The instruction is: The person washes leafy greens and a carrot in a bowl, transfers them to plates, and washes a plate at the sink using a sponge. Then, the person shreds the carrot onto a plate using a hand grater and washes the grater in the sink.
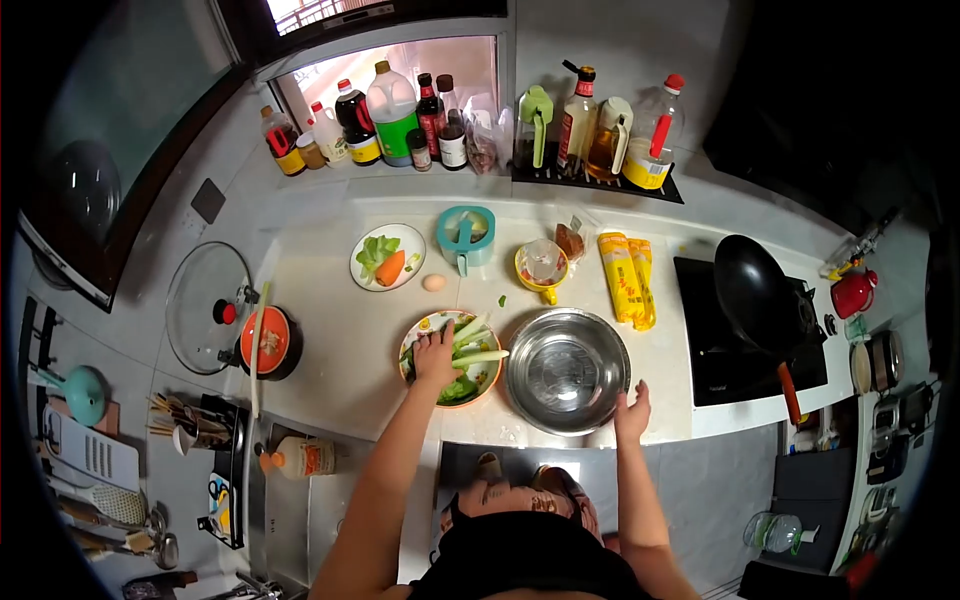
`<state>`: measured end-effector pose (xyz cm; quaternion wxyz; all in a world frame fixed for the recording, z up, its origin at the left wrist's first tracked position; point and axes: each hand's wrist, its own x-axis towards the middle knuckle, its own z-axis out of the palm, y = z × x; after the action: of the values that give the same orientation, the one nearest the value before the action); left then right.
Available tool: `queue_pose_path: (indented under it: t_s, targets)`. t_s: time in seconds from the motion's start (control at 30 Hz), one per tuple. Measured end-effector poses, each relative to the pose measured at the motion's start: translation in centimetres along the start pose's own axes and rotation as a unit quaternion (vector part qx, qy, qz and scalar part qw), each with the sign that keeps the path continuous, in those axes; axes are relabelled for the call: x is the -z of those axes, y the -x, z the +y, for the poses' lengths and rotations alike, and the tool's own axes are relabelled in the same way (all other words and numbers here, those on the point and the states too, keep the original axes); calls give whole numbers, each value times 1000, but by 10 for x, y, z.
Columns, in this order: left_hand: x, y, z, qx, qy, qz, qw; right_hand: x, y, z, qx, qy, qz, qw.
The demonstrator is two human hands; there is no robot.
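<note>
My left hand [434, 358] lies over the left part of a patterned bowl [492, 388], fingers stretched out on the vegetables in it. Leafy greens [458, 388] and pale green stalks [480, 357] fill that bowl, and one stalk sticks out past its right rim. Beside it stands a wide stainless steel basin [566, 370] with a shiny bare bottom. At the basin's lower right edge is my right hand [633, 412], thumb apart from the fingers, holding nothing. Whether it touches the rim I cannot tell.
Behind are a plate [359, 272] of lettuce and carrot, an egg [433, 283], a teal pitcher [467, 240], a yellow cup [541, 268] and yellow packets [627, 280]. A wok [755, 290] sits on the right-hand cooktop [720, 375]. At left is an orange-lined pot [272, 340].
</note>
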<state>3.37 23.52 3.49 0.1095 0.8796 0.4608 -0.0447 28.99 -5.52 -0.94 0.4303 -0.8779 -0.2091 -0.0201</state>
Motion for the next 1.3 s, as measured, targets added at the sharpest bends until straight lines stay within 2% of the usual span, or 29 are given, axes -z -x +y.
queue_pose_path:
  t_s: [0.03,0.07,0.17,0.3,0.43,0.57,0.67,0.73,0.8,0.83,0.87,0.93,1.07,1.1,1.23,1.3]
  targets:
    - [-8,-3,-2,-11,-2,45,999,4,1,-12,28,6,18,999]
    - [-14,-8,-6,-15,8,48,999,5,2,-24,56,12,34,998]
    - [-24,-11,-13,-28,63,81,994,-1,7,-38,82,-21,10,996]
    - [18,1,-3,-30,114,221,968,-9,12,-67,122,-74,-16,990]
    - [74,15,48,-5,201,238,950,-16,7,-69,133,-89,-46,986]
    - [84,17,127,-15,310,251,917,-12,-11,-65,132,-129,-93,978]
    - [50,8,171,11,330,138,934,-7,-18,-64,111,-165,-84,976]
    - [23,4,193,60,275,55,958,-7,-24,-56,89,-185,-84,975]
    - [1,3,203,56,203,-18,978,-5,-27,-51,55,-166,-84,981]
    - [-12,2,203,65,198,-59,976,-2,-29,-51,51,-157,-101,981]
    - [-25,2,204,74,192,-100,973,-3,-31,-50,91,-118,-103,983]
    - [-21,12,210,58,78,-71,993,-8,-35,-54,171,-45,-107,978]
    - [-90,6,202,-95,-40,66,992,-33,-38,-53,310,66,-258,912]
    - [-80,7,204,-64,23,-28,997,-40,-36,-49,296,151,-319,888]
    - [-92,-1,200,-45,34,-91,994,-58,-33,-36,239,216,-427,845]
    - [-97,-2,205,-30,-16,-100,994,-62,-32,-35,222,248,-456,825]
